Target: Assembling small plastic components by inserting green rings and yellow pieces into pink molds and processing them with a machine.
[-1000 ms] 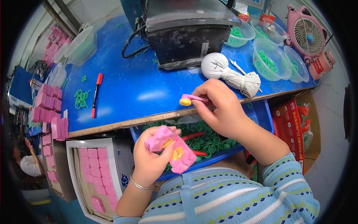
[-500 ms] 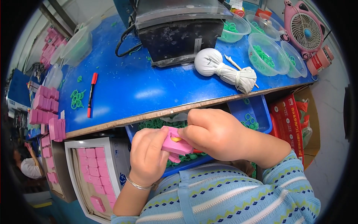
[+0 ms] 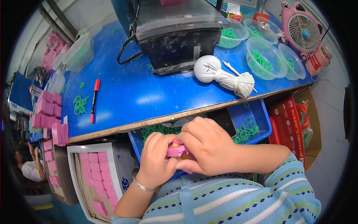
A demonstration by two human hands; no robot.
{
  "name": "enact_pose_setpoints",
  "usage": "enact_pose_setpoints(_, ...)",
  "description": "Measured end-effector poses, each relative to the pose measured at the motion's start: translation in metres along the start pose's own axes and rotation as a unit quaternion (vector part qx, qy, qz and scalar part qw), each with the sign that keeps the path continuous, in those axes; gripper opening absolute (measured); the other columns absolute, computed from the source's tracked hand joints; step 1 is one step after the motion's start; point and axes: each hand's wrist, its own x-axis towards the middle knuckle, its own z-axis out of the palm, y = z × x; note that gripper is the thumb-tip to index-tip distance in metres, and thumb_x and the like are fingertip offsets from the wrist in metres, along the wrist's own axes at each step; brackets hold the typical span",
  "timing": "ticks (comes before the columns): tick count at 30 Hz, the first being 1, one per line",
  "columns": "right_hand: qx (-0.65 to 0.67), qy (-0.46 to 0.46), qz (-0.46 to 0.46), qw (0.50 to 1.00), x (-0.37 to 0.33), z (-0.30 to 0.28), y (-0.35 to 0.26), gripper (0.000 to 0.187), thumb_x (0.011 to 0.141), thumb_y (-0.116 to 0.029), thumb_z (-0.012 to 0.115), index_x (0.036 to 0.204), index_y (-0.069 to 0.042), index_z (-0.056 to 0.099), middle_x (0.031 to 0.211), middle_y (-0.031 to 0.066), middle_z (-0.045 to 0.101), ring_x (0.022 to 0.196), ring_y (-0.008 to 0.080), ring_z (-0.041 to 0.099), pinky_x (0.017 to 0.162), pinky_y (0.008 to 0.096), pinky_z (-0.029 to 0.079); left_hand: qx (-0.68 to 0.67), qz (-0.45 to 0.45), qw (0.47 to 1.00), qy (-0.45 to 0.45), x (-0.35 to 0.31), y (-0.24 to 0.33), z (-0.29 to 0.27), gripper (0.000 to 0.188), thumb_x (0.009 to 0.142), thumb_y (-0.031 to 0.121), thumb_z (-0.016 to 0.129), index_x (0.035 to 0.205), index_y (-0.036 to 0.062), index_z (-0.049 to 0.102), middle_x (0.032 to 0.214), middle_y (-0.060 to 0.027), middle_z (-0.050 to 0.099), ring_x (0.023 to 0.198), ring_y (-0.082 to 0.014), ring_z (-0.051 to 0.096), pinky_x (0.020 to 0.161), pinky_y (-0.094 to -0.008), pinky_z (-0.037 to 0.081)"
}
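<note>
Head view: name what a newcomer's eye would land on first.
Probably the bare left hand and right hand, closed around a pink and yellow piece at lower centre. Next, the glossy blue tabletop beyond them, and a round-grilled pink fan at upper right.

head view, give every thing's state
pink piece, gripped between left hand and right hand
red marker, capped, lying flat
right-side clear bowls, uncovered, holding green loops
white cloth bundle, tied, lying down
blue bin, open, holding green loops
pink fan, upright, spinning or not unclear

The piece (image 3: 176, 151) is pink and yellow, the sweater (image 3: 238, 196) striped.
</note>
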Motion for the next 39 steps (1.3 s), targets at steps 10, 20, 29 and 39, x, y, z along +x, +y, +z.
enact_pose_setpoints(10, 0.296, -0.069, 0.167, 0.938, 0.014, 0.015, 0.021, 0.04, 0.094, -0.026, 0.042, 0.065, 0.0, 0.053, 0.062, 0.0161, 0.055, 0.058, 0.0275, 0.054, 0.056, 0.0386, 0.042, -0.056, 0.045, 0.995, -0.07, 0.003, 0.011, -0.006, 0.027, 0.065, 0.011, 0.073, 0.083, 0.0021, 0.057, 0.077, -0.0114, 0.052, 0.071, -0.0287, 0.05, 0.066, -0.036, 0.041)
enact_pose_setpoints(20, 0.52, -0.046, 0.293, 0.801, 0.007, 0.011, 0.032, 0.02, 0.081, -0.014, 0.068, 0.089, -0.002, 0.054, 0.083, 0.0029, 0.057, 0.074, 0.0085, 0.054, 0.068, 0.023, 0.045, -0.371, -0.25, 0.894, 0.032, -0.005, 0.006, 0.006, 0.026, 0.072, 0.007, 0.071, 0.095, 0.0016, 0.06, 0.081, -0.0038, 0.057, 0.075, -0.0138, 0.054, 0.07, -0.027, 0.044)
enact_pose_setpoints(29, 0.485, -0.023, 0.181, 0.855, 0.002, 0.015, 0.031, 0.019, 0.082, -0.008, 0.065, 0.095, 0.0, 0.054, 0.092, 0.0064, 0.057, 0.085, 0.0107, 0.055, 0.077, 0.0251, 0.045, -0.502, -0.237, 0.831, 0.033, -0.007, 0.0, 0.01, 0.023, 0.08, 0.004, 0.064, 0.101, -0.0009, 0.056, 0.102, -0.0058, 0.054, 0.094, -0.0127, 0.053, 0.083, -0.0261, 0.042)
enact_pose_setpoints(39, 0.374, -0.008, 0.147, 0.916, -0.01, 0.016, 0.027, 0.022, 0.082, -0.007, 0.061, 0.1, 0.0, 0.049, 0.093, 0.011, 0.05, 0.085, 0.017, 0.053, 0.069, 0.028, 0.049, -0.51, -0.246, 0.819, 0.092, -0.006, 0.0, 0.001, 0.024, 0.08, 0.002, 0.064, 0.101, -0.0032, 0.055, 0.097, -0.0078, 0.058, 0.091, -0.0138, 0.056, 0.082, -0.0266, 0.046)
